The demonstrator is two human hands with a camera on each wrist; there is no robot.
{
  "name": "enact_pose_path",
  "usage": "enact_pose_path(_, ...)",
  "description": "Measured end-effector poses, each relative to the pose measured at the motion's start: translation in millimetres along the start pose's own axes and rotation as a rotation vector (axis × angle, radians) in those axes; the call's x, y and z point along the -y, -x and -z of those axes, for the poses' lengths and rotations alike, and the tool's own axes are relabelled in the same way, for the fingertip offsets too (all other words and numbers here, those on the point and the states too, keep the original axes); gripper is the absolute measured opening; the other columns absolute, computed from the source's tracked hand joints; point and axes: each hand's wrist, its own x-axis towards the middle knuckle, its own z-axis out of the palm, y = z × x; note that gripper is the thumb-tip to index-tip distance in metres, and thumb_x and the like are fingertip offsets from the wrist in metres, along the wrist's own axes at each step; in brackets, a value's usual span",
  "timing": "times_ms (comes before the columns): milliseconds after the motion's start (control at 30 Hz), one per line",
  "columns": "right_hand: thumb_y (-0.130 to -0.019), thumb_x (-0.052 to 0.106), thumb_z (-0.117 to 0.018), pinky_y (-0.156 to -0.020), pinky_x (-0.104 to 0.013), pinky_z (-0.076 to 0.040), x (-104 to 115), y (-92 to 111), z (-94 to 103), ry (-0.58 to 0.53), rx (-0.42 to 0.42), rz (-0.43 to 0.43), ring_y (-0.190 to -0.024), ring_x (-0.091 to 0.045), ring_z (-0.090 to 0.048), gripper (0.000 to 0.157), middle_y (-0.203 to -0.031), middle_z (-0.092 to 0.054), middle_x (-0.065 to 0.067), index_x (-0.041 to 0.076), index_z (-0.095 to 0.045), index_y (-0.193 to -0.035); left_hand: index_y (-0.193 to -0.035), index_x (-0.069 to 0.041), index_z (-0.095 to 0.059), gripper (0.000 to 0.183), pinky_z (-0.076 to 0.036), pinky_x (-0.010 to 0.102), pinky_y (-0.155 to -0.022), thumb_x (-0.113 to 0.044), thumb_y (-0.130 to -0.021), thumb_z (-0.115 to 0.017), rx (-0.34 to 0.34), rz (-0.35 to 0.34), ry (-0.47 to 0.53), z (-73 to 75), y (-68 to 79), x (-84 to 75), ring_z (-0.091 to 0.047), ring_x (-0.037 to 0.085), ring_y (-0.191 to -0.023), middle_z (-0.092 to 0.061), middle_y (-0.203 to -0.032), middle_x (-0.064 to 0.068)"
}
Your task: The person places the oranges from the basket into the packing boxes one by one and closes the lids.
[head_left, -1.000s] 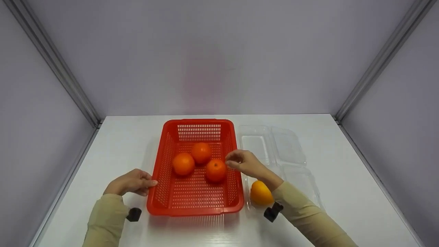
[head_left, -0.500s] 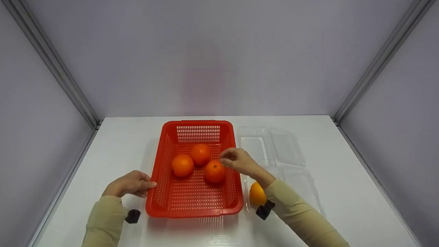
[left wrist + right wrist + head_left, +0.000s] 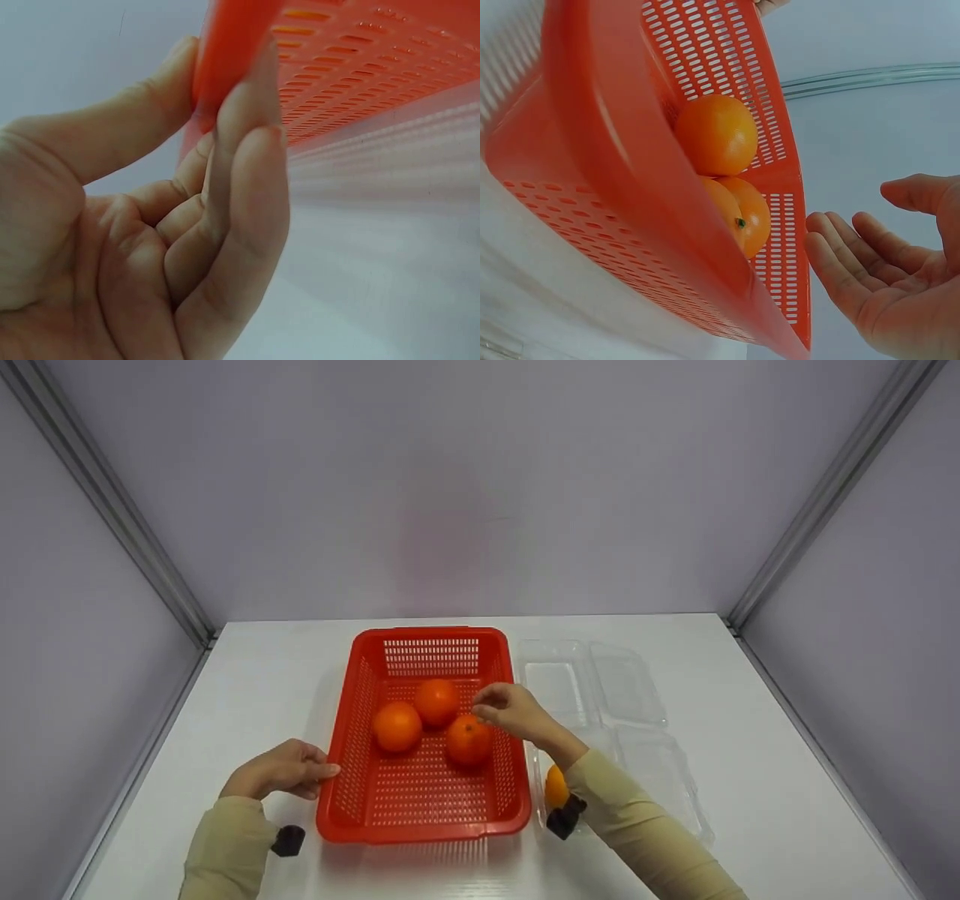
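A red perforated plastic basket (image 3: 420, 831) stands on the white table with three oranges inside: a left one (image 3: 397, 727), a back one (image 3: 436, 703) and a right one (image 3: 468, 741). My left hand (image 3: 279, 769) pinches the basket's left rim; the left wrist view shows the thumb (image 3: 142, 112) on one side and fingers on the other. Over the right rim hovers my right hand (image 3: 514, 711), its relaxed fingers holding nothing, close above the right orange. In the right wrist view that hand (image 3: 892, 277) has thumb and fingers spread apart.
Right of the basket lie two clear plastic clamshell boxes with lids folded open, a back box (image 3: 556, 666) and a front box (image 3: 660, 765). Another orange (image 3: 556, 787) sits in the front one, partly hidden by my right forearm. Grey walls enclose the table (image 3: 780, 810).
My right hand has moved left, from beside the basket's right rim to above the right orange. My left hand keeps its grip on the rim.
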Motion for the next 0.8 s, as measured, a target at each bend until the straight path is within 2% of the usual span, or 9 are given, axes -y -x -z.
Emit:
enact_pose_path(133, -0.092, 0.008, -0.059, -0.079, -0.031, -0.059, -1, -4, -2.9, -0.009, -0.004, 0.002, -0.089, -0.020, -0.067, 0.024, -0.105, -0.067, -0.025, -0.009, -0.062, -0.109, -0.103, 0.004, -0.062, 0.034, -0.059, 0.024, -0.067, -0.027, -0.092, -0.065, 0.019, -0.020, 0.012, 1.1, 0.9, 0.2, -0.060, 0.007, -0.064, -0.062, -0.073, -0.002)
enact_pose_path(267, -0.092, 0.008, -0.059, -0.080, -0.036, -0.058, -2, -7, -5.6, -0.010, -0.007, -0.006, -0.085, -0.015, -0.065, 0.025, -0.105, -0.068, -0.025, -0.009, -0.063, -0.109, -0.103, 0.005, -0.062, 0.032, -0.058, 0.023, -0.066, -0.025, -0.093, -0.064, 0.037, -0.040, 0.024, 1.7, 0.8, 1.2, -0.059, 0.006, -0.063, -0.061, -0.071, -0.003)
enact_pose_path(500, -0.091, 0.008, -0.060, -0.076, -0.025, -0.056, -5, -11, -9.9, 0.009, -0.033, -0.014, -0.084, -0.010, -0.063, 0.022, -0.104, -0.069, -0.022, -0.007, -0.065, -0.106, -0.104, 0.006, -0.062, 0.034, -0.059, 0.023, -0.066, -0.025, -0.093, -0.064, 0.039, -0.043, 0.026, 1.8, -0.5, 1.4, -0.060, 0.006, -0.064, -0.062, -0.073, -0.003)
enact_pose_path(633, -0.090, 0.007, -0.061, -0.077, -0.026, -0.056, -5, -14, -12.2, 0.054, -0.053, -0.004, -0.087, -0.016, -0.065, 0.019, -0.102, -0.070, -0.022, -0.006, -0.066, -0.103, -0.105, 0.006, -0.062, 0.035, -0.059, 0.024, -0.067, -0.026, -0.093, -0.064, 0.030, -0.038, 0.026, 1.5, -1.0, 1.3, -0.060, 0.007, -0.064, -0.063, -0.073, -0.003)
enact_pose_path(800, -0.088, 0.007, -0.063, -0.087, -0.037, -0.055, -3, -20, -16.8, 0.150, -0.074, 0.013, -0.094, -0.028, -0.066, 0.017, -0.100, -0.070, -0.021, -0.005, -0.067, -0.100, -0.104, 0.005, -0.063, 0.034, -0.059, 0.025, -0.067, -0.027, -0.092, -0.065, 0.016, -0.015, 0.026, 0.8, -0.9, 0.8, -0.060, 0.007, -0.064, -0.064, -0.074, -0.002)
